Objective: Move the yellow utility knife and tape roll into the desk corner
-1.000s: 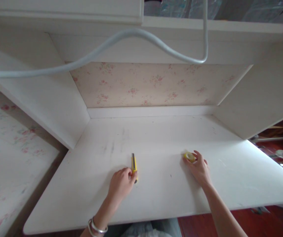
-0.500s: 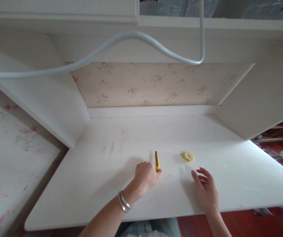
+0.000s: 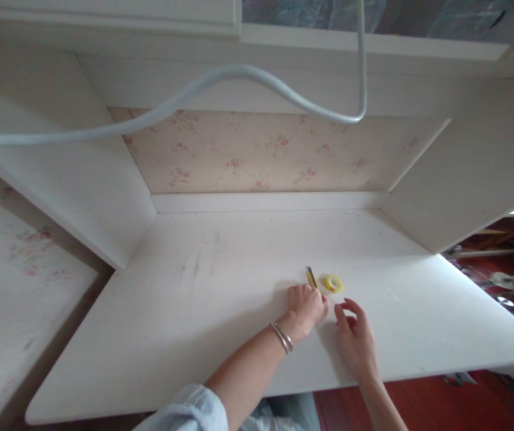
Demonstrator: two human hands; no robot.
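Your left hand (image 3: 306,310) is folded into a loose fist around the handle of the yellow and dark cutter (image 3: 313,278), whose upper end sticks out beyond your knuckles, pointing away from you and slightly to the left. Whether that end touches the counter (image 3: 171,341) or sits just above it, you cannot tell from this angle. Just to the right of the cutter, with a narrow gap between them, the yellow roll of tape (image 3: 333,283) lies flat on the counter, its pale core facing up. Your right hand (image 3: 356,338) is just below the tape and beside your left hand, its fingers curved and its thumb parted from them, turned in towards the left hand; whether it rests on the surface is unclear. You have silver bangles (image 3: 281,337) on your left wrist and a light sleeve (image 3: 198,410) pushed up that forearm. Farther left, dark smudges (image 3: 197,265) mark the white surface. Behind the counter runs flowered wallpaper (image 3: 257,149), framed by white panels, and in front of it a pale cord (image 3: 243,73) dips and bends across your view. Past the counter's near edge, you can see red floor (image 3: 341,407) at the lower right.
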